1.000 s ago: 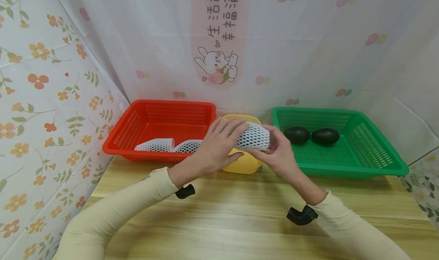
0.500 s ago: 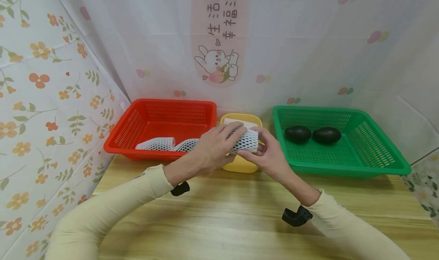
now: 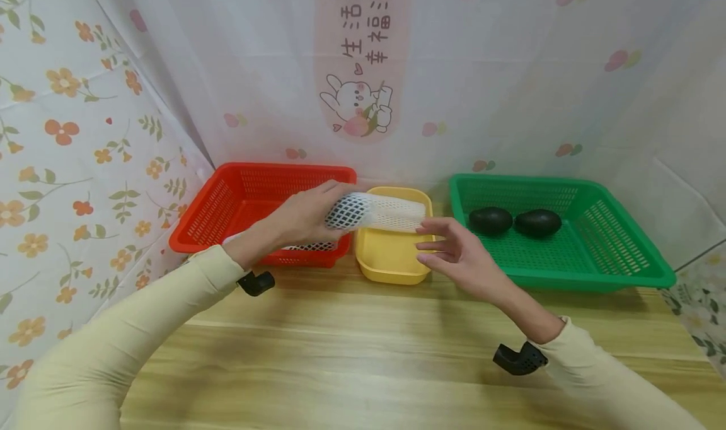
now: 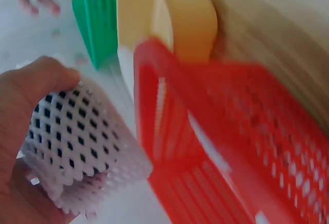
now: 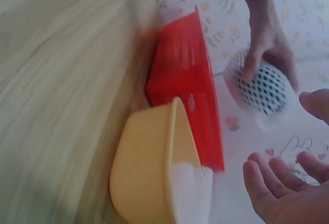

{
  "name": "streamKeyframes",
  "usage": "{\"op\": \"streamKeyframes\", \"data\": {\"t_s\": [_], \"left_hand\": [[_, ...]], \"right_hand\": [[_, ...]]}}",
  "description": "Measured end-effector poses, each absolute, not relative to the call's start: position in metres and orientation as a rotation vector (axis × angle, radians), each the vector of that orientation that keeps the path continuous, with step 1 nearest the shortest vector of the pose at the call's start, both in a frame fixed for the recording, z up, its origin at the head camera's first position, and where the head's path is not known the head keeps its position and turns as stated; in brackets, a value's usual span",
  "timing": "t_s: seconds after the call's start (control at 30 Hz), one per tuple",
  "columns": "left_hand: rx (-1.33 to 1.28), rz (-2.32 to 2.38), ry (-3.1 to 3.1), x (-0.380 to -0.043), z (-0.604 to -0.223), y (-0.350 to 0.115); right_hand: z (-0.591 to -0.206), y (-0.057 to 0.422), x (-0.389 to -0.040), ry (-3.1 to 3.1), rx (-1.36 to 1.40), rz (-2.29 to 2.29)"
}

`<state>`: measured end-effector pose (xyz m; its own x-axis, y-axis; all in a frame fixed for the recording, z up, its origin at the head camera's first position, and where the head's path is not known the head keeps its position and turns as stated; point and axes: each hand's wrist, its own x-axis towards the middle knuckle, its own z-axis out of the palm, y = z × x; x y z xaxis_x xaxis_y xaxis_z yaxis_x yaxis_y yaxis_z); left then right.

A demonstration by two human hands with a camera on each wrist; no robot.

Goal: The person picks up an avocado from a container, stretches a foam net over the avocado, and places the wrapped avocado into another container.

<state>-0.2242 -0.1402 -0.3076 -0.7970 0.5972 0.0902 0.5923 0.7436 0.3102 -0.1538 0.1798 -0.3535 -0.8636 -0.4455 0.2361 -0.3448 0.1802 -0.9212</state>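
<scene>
My left hand [image 3: 306, 214] grips a dark avocado in a white foam net sleeve [image 3: 347, 211], held over the gap between the red basket [image 3: 263, 259] and the yellow tub [image 3: 397, 277]. In the left wrist view, thumb and fingers wrap around the netted avocado [image 4: 77, 131]. My right hand [image 3: 465, 256] is apart from it, over the tub's right side, fingers loosely bent and holding nothing. White foam net sleeves [image 3: 399, 212] lie in the tub. Another netted avocado [image 3: 317, 246] is partly visible in the red basket, behind my left hand and wrist.
At the right, a green basket [image 3: 584, 253] holds two bare dark avocados, the left one [image 3: 490, 220] next to the right one [image 3: 537, 223]. A printed curtain [image 3: 510, 102] hangs behind the containers. The wooden table [image 3: 363, 354] extends in front.
My right hand has let go of the netted avocado and moved right. My left hand has carried it left toward the red basket, uncovering the tub and its net sleeves.
</scene>
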Motion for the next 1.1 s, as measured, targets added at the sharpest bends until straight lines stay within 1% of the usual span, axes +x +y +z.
{"op": "streamKeyframes", "data": {"t_s": [0.27,0.47,0.7,0.83,0.93,1.1], "left_hand": [[0.806,0.42,2.83,-0.257,-0.29,-0.174],[0.731,0.384,2.686,-0.283,-0.291,-0.181],[0.635,0.276,2.592,-0.313,-0.312,-0.179],[0.595,0.235,2.596,-0.343,-0.344,-0.188],[0.574,0.226,2.597,-0.346,-0.351,-0.187],[0.52,0.191,2.554,-0.32,-0.336,-0.168]], "right_hand": [[-0.346,0.206,-0.153,2.419,-0.868,-1.706],[-0.341,0.217,-0.15,2.425,-0.95,-1.69],[-0.341,0.224,-0.147,2.431,-0.943,-1.657],[-0.342,0.228,-0.146,2.421,-0.938,-1.644],[-0.342,0.23,-0.144,2.425,-0.942,-1.642],[-0.342,0.232,-0.143,2.428,-0.943,-1.659]]}}
